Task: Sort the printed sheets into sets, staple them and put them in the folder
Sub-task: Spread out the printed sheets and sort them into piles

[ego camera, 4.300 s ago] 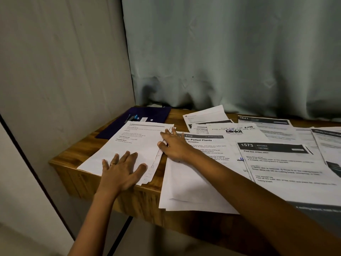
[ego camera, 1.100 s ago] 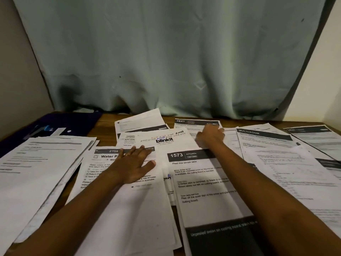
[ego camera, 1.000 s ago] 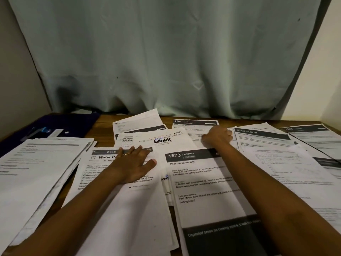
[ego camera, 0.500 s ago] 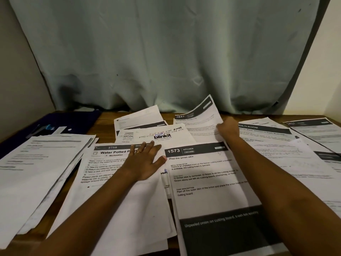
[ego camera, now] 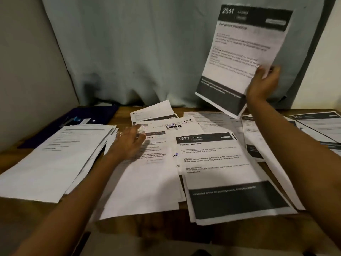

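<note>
Sheets lie spread over the wooden tabletop [ego camera: 151, 224], overlapping one another. The right hand [ego camera: 263, 84] is raised well above them, its thumb and fingers pinching the lower right edge of a sheet headed 2641 [ego camera: 245, 52], which stands nearly upright in the air in front of the pale curtain [ego camera: 147, 52], printed side facing the camera. The left hand [ego camera: 129, 143] is low over the papers with its fingers straight and spread, holding nothing; it is blurred, so whether it touches the page below cannot be told. Under and in front of that hand lies a printed sheet [ego camera: 147, 174] whose heading is partly covered. Just beyond the left fingertips is a sheet with a blinkit logo [ego camera: 173, 126]. Between the two forearms lies a sheet headed 1573 [ego camera: 217, 163], on top of others, with a dark band at its near end. Left of the left hand sits a fanned stack of sheets [ego camera: 55, 157], and beyond that stack a dark blue folder [ego camera: 77, 119] lies flat by the wall. More printed sheets [ego camera: 321, 124] lie to the right of the right forearm.
</note>
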